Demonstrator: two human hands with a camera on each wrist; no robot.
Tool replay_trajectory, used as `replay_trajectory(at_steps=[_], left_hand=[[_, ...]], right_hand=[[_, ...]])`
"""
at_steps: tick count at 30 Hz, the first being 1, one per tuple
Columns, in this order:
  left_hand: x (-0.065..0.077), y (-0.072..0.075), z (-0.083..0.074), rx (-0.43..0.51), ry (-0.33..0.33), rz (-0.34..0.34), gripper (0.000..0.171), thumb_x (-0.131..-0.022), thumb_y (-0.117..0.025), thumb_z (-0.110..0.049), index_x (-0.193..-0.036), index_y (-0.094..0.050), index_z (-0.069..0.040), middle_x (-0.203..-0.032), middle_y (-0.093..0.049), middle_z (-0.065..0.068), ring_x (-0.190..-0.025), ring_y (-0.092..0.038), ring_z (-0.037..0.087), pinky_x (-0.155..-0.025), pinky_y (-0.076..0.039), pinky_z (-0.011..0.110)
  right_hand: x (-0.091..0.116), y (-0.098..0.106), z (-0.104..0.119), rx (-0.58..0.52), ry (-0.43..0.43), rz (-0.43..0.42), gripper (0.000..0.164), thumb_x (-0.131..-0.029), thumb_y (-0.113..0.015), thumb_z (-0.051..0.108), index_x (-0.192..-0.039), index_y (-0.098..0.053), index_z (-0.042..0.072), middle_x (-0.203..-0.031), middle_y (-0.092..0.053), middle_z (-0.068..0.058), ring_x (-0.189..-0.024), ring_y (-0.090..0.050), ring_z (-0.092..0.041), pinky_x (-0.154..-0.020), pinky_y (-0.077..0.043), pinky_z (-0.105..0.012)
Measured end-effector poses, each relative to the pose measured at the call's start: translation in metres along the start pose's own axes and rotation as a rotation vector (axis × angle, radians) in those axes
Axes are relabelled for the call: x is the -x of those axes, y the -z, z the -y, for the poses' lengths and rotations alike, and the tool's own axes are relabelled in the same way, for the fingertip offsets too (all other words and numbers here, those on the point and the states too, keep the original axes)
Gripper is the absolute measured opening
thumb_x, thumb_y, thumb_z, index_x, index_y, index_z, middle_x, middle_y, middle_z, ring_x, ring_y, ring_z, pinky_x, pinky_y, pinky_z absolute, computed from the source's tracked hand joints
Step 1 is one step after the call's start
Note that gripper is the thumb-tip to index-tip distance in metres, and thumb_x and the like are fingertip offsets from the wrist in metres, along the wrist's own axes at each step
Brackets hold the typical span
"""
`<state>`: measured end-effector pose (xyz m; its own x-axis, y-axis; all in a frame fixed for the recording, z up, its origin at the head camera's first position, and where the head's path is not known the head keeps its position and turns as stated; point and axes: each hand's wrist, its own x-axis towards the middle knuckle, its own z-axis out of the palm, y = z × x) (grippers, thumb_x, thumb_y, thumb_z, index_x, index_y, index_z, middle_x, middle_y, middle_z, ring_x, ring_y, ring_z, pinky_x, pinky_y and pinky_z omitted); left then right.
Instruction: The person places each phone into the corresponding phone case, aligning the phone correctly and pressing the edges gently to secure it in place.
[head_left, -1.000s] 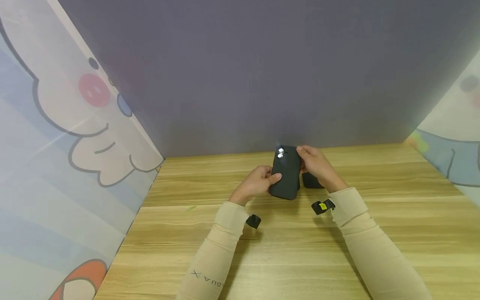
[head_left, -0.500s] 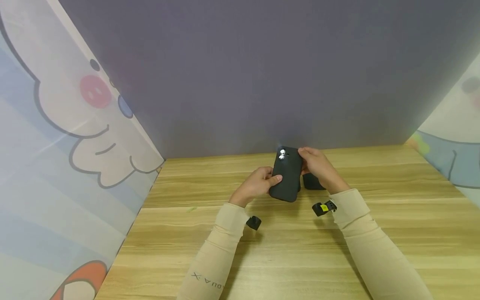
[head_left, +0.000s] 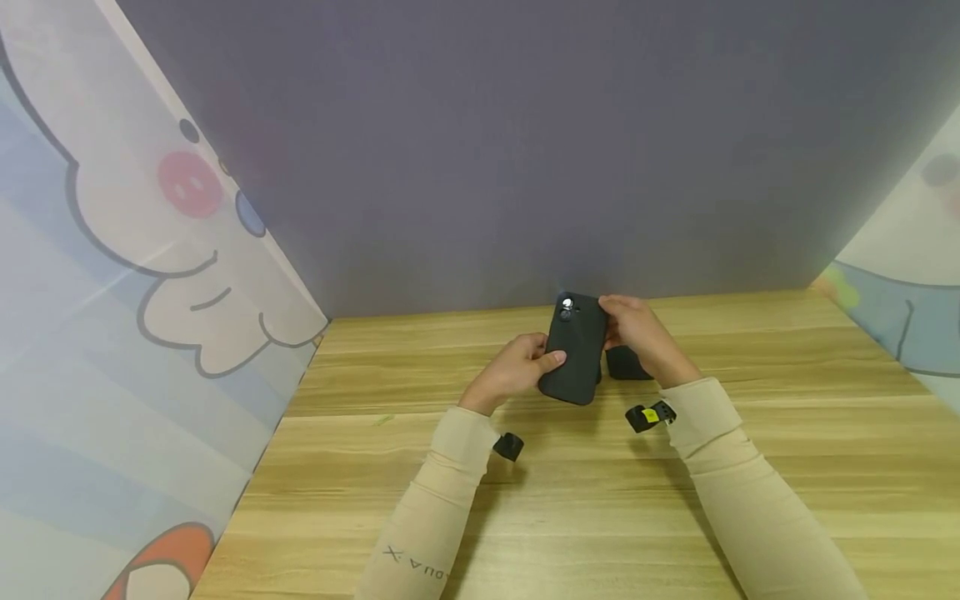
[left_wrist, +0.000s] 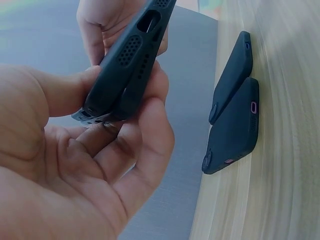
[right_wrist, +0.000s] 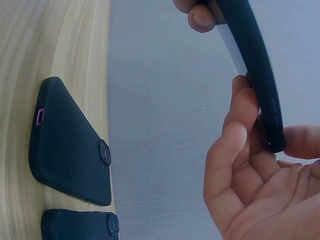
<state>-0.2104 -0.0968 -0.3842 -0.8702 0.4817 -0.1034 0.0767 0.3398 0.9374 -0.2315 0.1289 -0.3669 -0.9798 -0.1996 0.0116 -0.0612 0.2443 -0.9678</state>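
Observation:
A black phone case (head_left: pixel 576 354) is held upright above the wooden table, its camera-ring side facing the head camera. My left hand (head_left: pixel 517 367) grips its lower left edge, thumb on the back and fingers behind. With my right hand (head_left: pixel 637 332) I pinch the upper right corner between thumb and fingers. The left wrist view shows the end with its speaker holes and port opening; the held case (right_wrist: pixel 255 55) looks bowed in the right wrist view. Two black-cased phones (left_wrist: pixel 232 127) lie close together on the table below, mostly hidden in the head view behind the held case and right hand.
The wood-grain table (head_left: pixel 360 467) meets a grey panel (head_left: pixel 480 167) along its back edge. Printed cartoon walls stand at left (head_left: pixel 180 275) and right. Black wrist cameras (head_left: pixel 508 447) stick out from both beige sleeves.
Both hands and the held case have shifted very slightly right and down. The case tilts a little, so one camera ring now looks dark where both shone before. The grips are the same.

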Motion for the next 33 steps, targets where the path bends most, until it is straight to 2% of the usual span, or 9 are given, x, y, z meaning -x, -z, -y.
replay_trajectory(at_steps=[10,19,21,27,33], left_hand=[[-0.0015,-0.0003,-0.0004,-0.007,-0.01,-0.011,0.025,-0.107,-0.057,-0.023,-0.115,-0.065,-0.001,-0.094,-0.074,0.014,-0.08,-0.07,0.016,-0.073,-0.053,0.028],[-0.0018,0.0001,-0.0027,-0.031,-0.009,-0.063,0.029,-0.107,-0.055,-0.029,-0.122,-0.063,-0.004,-0.098,-0.071,0.008,-0.086,-0.069,0.016,-0.078,-0.055,0.033],[-0.0018,0.001,-0.0034,-0.005,-0.001,-0.084,0.032,-0.108,-0.055,-0.028,-0.126,-0.061,-0.003,-0.102,-0.072,0.009,-0.09,-0.071,0.017,-0.08,-0.056,0.032],[-0.0035,0.0021,-0.0056,0.076,0.016,-0.13,0.036,-0.108,-0.053,-0.025,-0.131,-0.058,0.002,-0.109,-0.074,0.013,-0.095,-0.073,0.02,-0.085,-0.057,0.033],[-0.007,0.0013,-0.0044,0.086,0.034,-0.188,0.035,-0.107,-0.055,-0.027,-0.127,-0.061,0.002,-0.102,-0.075,0.013,-0.089,-0.073,0.019,-0.082,-0.056,0.031]], right_hand=[[-0.0005,0.0014,0.0007,0.001,-0.002,0.015,0.04,-0.113,-0.035,0.029,-0.114,-0.055,-0.005,-0.075,-0.06,0.007,-0.067,-0.06,-0.008,-0.068,-0.056,-0.028],[-0.0018,-0.0022,0.0033,0.077,-0.014,-0.02,0.055,-0.113,-0.033,0.039,-0.136,-0.052,-0.007,-0.079,-0.06,0.004,-0.069,-0.06,-0.009,-0.071,-0.056,-0.028],[-0.0023,-0.0037,0.0047,0.109,-0.017,0.005,0.055,-0.112,-0.035,0.039,-0.137,-0.053,-0.007,-0.082,-0.06,0.001,-0.071,-0.06,-0.011,-0.071,-0.057,-0.029],[-0.0045,-0.007,0.0039,0.175,-0.037,0.145,0.043,-0.111,-0.044,0.034,-0.12,-0.059,-0.005,-0.086,-0.062,-0.006,-0.078,-0.063,-0.016,-0.076,-0.06,-0.035],[-0.0033,-0.0079,0.0039,0.172,-0.052,0.271,0.043,-0.11,-0.048,0.026,-0.133,-0.053,-0.01,-0.094,-0.069,-0.011,-0.081,-0.068,-0.017,-0.078,-0.061,-0.036]])
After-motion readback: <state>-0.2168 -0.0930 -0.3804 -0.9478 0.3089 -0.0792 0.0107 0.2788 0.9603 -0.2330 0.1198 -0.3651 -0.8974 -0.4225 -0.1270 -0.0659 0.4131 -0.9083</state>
